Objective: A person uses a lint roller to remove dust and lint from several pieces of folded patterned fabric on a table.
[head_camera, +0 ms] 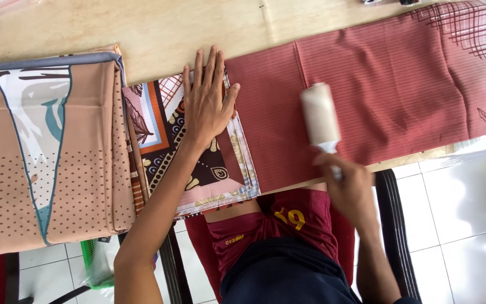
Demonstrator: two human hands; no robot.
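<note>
Flat and spread-fingered, the left hand [206,98] presses on the folded patterned end of the red cloth [378,90]. The right hand [347,183], slightly blurred, is closed around the handle of a lint roller [320,115], whose pale cylinder lies on the cloth. That dusty-red, finely striped cloth stretches rightward over the wooden table [142,28]. A stack of folded tan fabrics [52,152] lies to the left.

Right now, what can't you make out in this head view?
- Lint roller handle: covered by the right hand, which is motion-blurred.
- Red cloth: its right end is cut off by the frame edge.
- Patterned cloth: partly hidden under the left hand.
</note>
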